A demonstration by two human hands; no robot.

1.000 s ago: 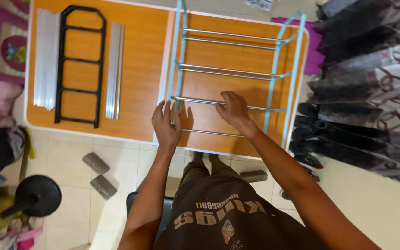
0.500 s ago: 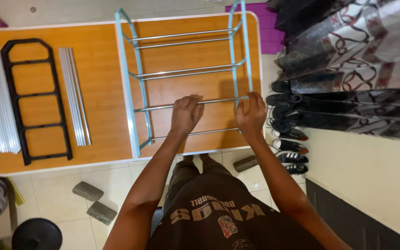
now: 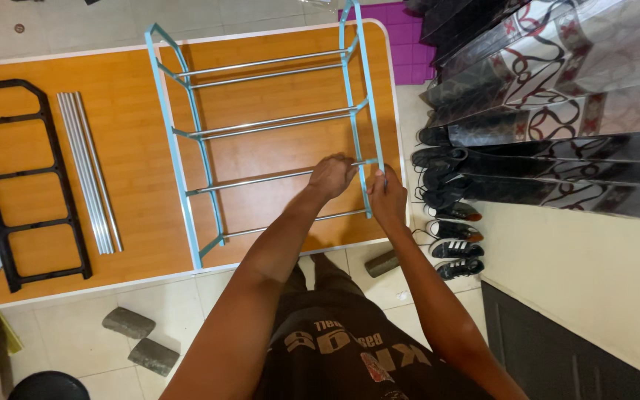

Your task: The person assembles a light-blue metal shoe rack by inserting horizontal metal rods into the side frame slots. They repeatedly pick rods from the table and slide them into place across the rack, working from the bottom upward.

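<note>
Both hands have moved to the right side of the rack (image 3: pixel 268 141), which lies flat on the table (image 3: pixel 135 170) at the centre of the frame. A second ago they were spread across the lower middle rods; now they meet at the right blue side frame (image 3: pixel 364 126), where the third rod (image 3: pixel 261 180) joins it. The work has gone from the span of the rods to a single joint.

The left hand (image 3: pixel 332 176) is curled around the rod's right end, grip pressed around it. The right hand (image 3: pixel 387 198) closes on the side frame just beside it, fingers wrapped on the blue bar. The two hands almost touch.

The joint itself is hidden behind the fingers, so whether the rod is seated in its socket cannot be told. The rack's top right corner is cut off by the upper edge of the frame.

At left lie a black side frame (image 3: pixel 16 181) and loose rods (image 3: pixel 90 174); more rods run off the left edge. Shoes (image 3: pixel 446 222) line the floor at right, below patterned panels. Grey blocks (image 3: pixel 138 337) sit on the tiles at lower left.
</note>
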